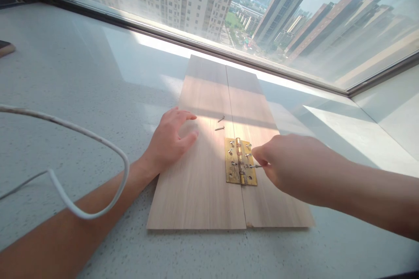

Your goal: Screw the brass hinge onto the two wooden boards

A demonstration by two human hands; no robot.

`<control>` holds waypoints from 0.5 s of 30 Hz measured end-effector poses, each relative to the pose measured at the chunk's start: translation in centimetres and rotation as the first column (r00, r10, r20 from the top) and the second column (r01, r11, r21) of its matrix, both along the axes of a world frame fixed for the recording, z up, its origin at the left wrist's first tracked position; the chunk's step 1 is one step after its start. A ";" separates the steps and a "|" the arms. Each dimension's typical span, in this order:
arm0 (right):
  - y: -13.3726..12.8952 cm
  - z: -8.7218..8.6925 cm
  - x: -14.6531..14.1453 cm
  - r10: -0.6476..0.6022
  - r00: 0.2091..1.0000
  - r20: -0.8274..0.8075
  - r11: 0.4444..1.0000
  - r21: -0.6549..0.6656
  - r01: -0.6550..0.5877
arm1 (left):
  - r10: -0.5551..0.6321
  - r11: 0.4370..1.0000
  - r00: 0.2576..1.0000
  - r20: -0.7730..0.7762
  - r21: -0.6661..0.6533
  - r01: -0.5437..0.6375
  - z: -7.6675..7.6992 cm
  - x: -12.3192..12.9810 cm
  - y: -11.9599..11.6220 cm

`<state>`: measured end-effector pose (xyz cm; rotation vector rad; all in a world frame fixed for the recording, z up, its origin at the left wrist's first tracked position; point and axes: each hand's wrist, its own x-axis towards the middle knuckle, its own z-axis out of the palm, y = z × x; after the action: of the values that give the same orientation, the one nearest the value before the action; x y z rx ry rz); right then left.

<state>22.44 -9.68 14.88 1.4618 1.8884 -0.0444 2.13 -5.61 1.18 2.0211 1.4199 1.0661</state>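
Observation:
A brass-coloured hinge (241, 161) lies unfolded across the seam between two pale wooden boards. Several screws stand in its holes, some tilted; the lowest holes look bare. My right hand (288, 163) is closed just right of the hinge, gripping a screwdriver whose thin metal shaft (257, 166) points at a screw in the right leaf. The handle is hidden inside the fist. My left hand (175, 137) rests on the left edge of the left board (196, 192), fingers apart and holding nothing. Two loose screws (220, 128) lie on that board above the hinge.
The right board (271, 209) lies against the left one on a speckled white counter (108, 96). A white cable (126, 161) loops in front of my left forearm. Behind the boards runs a window frame (157, 37). A dark-topped object (5, 48) sits at the far left.

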 end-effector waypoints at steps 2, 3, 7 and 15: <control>0.7 0.2 0.2 -0.149 0.987 -0.058 0.989 0.001 0.149 | -0.001 1.000 1.000 0.003 0.003 0.001 -0.1 0.0 0.0; 0.9 0.3 0.4 -0.209 0.974 -0.087 0.978 -0.016 0.209 | -0.001 1.000 1.000 0.005 0.004 0.001 -0.1 0.0 0.0; 0.7 0.5 1.5 -0.173 0.979 -0.111 0.985 -0.031 0.171 | -0.003 1.000 1.000 0.007 0.007 0.003 -0.1 0.0 0.0; -0.1 0.9 2.8 0.520 0.854 0.025 0.851 -0.093 -0.516 | -0.001 1.000 1.000 -0.010 0.009 0.001 -0.1 0.0 0.1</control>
<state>25.28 -9.77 15.78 0.8457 2.1515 0.1671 2.12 -5.54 1.11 2.0362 1.4215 1.0649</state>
